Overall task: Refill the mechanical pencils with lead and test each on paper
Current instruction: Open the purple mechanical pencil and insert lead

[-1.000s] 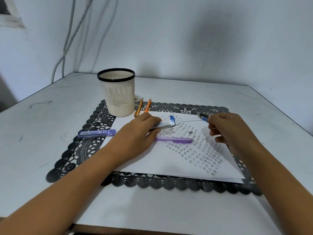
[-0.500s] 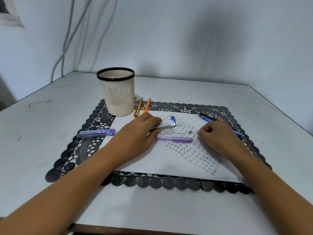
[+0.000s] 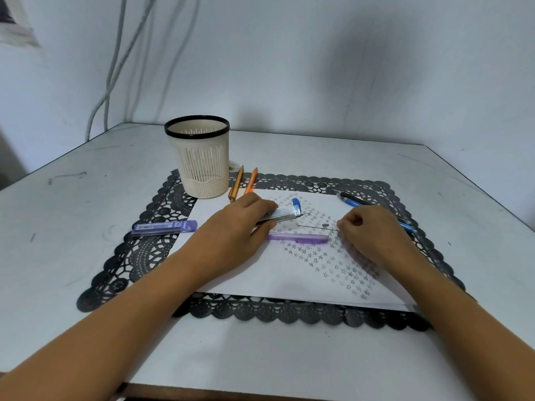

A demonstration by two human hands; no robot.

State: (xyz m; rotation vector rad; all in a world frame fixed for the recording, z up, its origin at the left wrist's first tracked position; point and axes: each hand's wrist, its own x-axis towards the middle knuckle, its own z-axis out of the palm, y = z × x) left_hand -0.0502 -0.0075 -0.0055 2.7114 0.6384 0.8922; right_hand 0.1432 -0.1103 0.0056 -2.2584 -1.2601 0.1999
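The left hand [image 3: 237,227] is seen at the centre of the frame, resting on the paper [image 3: 289,273]. Its fingers are curled round a clear lead tube [image 3: 285,213] with a blue cap. The capped end is pointed towards the right of the frame. No lettering can be read on this tube.

The right hand [image 3: 373,233] is placed right of centre with its fingers curled in. A single thin lead [image 3: 317,227] is pinched at its right end between the thumb and a fingertip. The lead is extended leftwards, just over the paper; whether it is touching the sheet cannot be told. A small grey piece [image 3: 325,225] is lying just beside the lead.

A purple mechanical pencil [image 3: 298,238] is laid flat on the paper between the two hands, just below the lead. A blue mechanical pencil [image 3: 353,202] is lying behind the right hand at the upper right corner of the sheet and is partly hidden by the hand.

The paper is covered on its right half with rows of small pencilled star marks.

A purple lead case [image 3: 164,227] is placed left of the paper on a black lace mat [image 3: 139,256]. The marking "2B" is legible near its right end. The remaining print, including any brand, is too small to be read.

A cream slotted pen cup [image 3: 199,160] with a black rim is standing upright at the upper left corner of the mat. Two orange pencils [image 3: 236,183] are lying just to its right. Everything is carried on a white desk [image 3: 72,227].
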